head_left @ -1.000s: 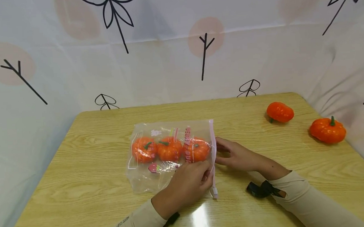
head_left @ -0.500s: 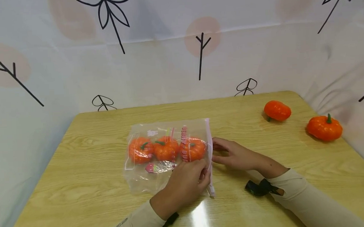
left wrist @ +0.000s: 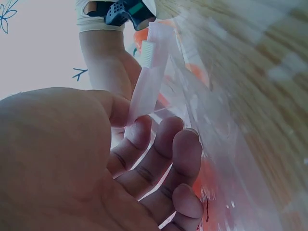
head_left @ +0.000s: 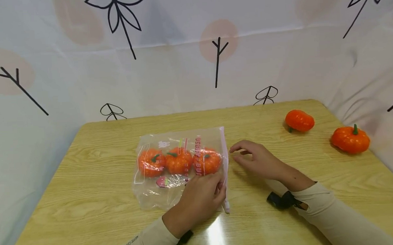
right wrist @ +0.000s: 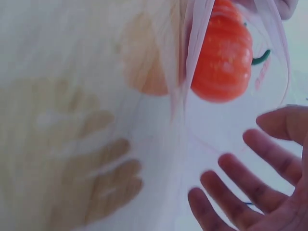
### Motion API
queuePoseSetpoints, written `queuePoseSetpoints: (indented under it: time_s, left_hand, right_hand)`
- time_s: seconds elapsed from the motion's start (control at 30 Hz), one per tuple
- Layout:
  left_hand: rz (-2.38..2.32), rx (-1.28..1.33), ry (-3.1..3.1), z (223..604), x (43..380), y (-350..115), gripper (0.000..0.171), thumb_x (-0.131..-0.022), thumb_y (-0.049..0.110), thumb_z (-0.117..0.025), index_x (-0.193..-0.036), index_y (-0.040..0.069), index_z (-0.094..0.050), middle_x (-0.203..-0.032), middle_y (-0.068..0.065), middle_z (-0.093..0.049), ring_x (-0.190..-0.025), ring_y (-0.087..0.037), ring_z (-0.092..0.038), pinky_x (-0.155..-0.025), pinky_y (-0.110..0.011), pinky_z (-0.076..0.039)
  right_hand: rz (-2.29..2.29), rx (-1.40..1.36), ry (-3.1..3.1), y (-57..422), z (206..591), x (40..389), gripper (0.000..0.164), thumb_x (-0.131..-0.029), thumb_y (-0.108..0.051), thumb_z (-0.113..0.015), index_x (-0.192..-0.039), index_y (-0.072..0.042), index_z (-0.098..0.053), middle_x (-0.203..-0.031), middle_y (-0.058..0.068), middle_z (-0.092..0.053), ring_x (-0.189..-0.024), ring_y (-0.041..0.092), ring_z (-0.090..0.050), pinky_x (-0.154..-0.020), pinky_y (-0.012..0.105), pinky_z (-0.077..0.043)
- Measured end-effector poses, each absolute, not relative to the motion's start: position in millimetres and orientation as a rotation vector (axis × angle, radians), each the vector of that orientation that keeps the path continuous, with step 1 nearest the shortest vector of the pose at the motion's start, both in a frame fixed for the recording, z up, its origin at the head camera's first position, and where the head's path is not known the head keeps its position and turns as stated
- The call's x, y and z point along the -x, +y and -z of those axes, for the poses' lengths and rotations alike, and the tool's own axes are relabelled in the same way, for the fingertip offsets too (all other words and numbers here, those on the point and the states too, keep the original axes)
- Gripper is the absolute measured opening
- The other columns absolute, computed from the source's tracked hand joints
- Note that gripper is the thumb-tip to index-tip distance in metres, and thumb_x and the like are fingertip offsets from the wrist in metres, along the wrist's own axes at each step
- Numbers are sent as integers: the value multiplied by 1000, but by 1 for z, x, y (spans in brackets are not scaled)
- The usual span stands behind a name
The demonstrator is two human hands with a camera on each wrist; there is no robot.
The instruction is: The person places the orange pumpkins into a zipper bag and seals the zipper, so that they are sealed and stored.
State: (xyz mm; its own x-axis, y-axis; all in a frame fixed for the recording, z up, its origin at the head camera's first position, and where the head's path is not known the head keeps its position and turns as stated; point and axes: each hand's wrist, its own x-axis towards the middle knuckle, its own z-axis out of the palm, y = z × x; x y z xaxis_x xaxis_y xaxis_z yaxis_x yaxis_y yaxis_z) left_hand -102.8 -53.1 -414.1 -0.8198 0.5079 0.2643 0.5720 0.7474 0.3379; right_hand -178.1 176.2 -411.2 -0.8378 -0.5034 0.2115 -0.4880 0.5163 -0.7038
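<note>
The clear, printed plastic zip bag (head_left: 153, 195), mid-frame, looks light, limp and slippery, best held by its pink strip (head_left: 224, 147); there the left hand (head_left: 199, 195), lower centre, pinches. The right hand (head_left: 259, 161), right of centre, spreads its fingers just beside. Three glossy orange pumpkins (head_left: 178, 163) inside seem light. Sideways pink lettering (head_left: 198, 146) perhaps begins "BERRY".

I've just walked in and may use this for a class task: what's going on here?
A person's left-hand grip pinches the pink edge strip of a clear, printed plastic bag on a light wood-grain table. Three round orange pumpkins with green stems lie in a row inside it. The right-hand grip is apart from the bag, near its open mouth, holding nothing. Two squat orange pumpkins lie outside, toward the table's right side.
</note>
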Motion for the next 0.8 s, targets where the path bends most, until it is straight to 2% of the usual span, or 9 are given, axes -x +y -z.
queuePoseSetpoints:
  time_s: [0.17, 0.33, 0.47, 0.67, 0.73, 0.8]
  left_hand:
    - [588, 856, -2777, 414, 101, -54, 22, -89, 24, -66, -73, 22, -51, -58, 15, -37, -50, 1, -33, -52, -18, -26]
    - [541, 806, -2770, 416, 98, -54, 19, -83, 23, -69, -73, 21, -53, -59, 14, -42, -51, -1, -38, -52, -21, -29]
    - [491, 779, -2768, 419, 98, -53, 18, -81, 25, -70, -73, 21, -55, -60, 13, -48, -51, -2, -42, -52, -24, -32]
    - [410, 766, -2755, 419, 100, -53, 17, -80, 28, -71, -73, 22, -57, -60, 13, -51, -50, -4, -47, -50, -25, -32]
    - [409, 764, -2762, 418, 100, -53, 17, -80, 28, -71, -73, 22, -57, -60, 13, -51, -50, -4, -47, -50, -25, -32]
    - [416, 765, -2774, 418, 99, -53, 17, -81, 28, -71, -74, 22, -56, -60, 13, -51, -51, -4, -48, -51, -26, -32]
  right_hand:
    - [1127, 803, 2920, 184, 405, 181, 26, -94, -5, -65, -119, -3, -64, -124, 14, -64, -119, 34, -59, -96, 56, -50]
    - [1018, 669, 3019, 198, 401, 183, 35, -95, -9, -65, -129, -3, -60, -138, 21, -53, -130, 42, -49, -103, 62, -42]
    - [939, 595, 3105, 216, 396, 190, 41, -94, -8, -64, -134, -2, -57, -143, 28, -46, -132, 50, -42, -102, 68, -39]
    - [696, 599, 3314, 243, 387, 204, 46, -90, -6, -66, -134, 0, -56, -141, 33, -45, -126, 56, -42, -96, 72, -39]
    - [592, 591, 3363, 251, 385, 209, 47, -89, -7, -67, -135, -1, -56, -141, 33, -44, -118, 54, -48, -88, 68, -44]
    - [492, 578, 3389, 260, 384, 213, 48, -90, -9, -66, -136, -1, -55, -142, 33, -43, -118, 54, -48, -76, 62, -49]
